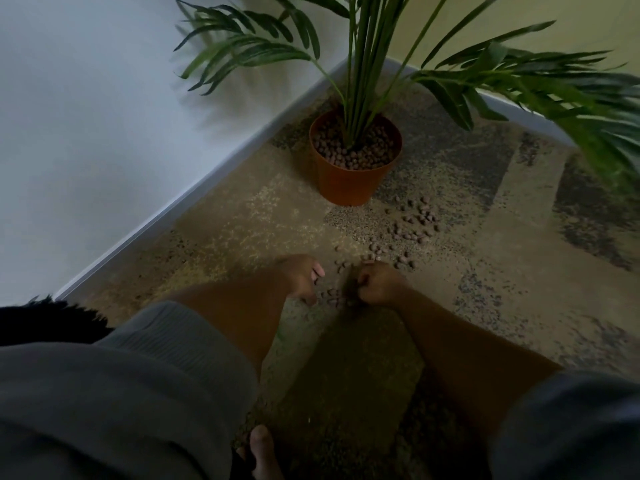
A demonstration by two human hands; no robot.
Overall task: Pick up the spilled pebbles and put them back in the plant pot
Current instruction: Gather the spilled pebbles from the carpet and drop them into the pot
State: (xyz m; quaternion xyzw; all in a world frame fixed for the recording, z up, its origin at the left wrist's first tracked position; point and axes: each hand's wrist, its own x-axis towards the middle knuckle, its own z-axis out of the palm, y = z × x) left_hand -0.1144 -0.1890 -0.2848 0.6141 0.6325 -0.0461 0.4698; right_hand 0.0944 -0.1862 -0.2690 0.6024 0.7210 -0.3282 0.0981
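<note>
An orange plant pot (346, 183) stands on the carpet in the room's corner, filled with brown pebbles around a palm plant (363, 64). Spilled pebbles (414, 223) lie scattered on the carpet to the pot's front right, trailing down toward my hands. A few more pebbles (330, 296) sit between my hands. My left hand (304, 277) is low over the carpet, fingers curled, fingertips touching down beside those pebbles. My right hand (377, 282) is closed into a fist just right of them; what it holds is hidden.
White walls with a baseboard (194, 199) meet behind the pot. The palm's long fronds (571, 88) hang over the right side. A patterned brown and grey carpet (502, 271) covers the floor. My bare foot (263, 452) shows at the bottom edge.
</note>
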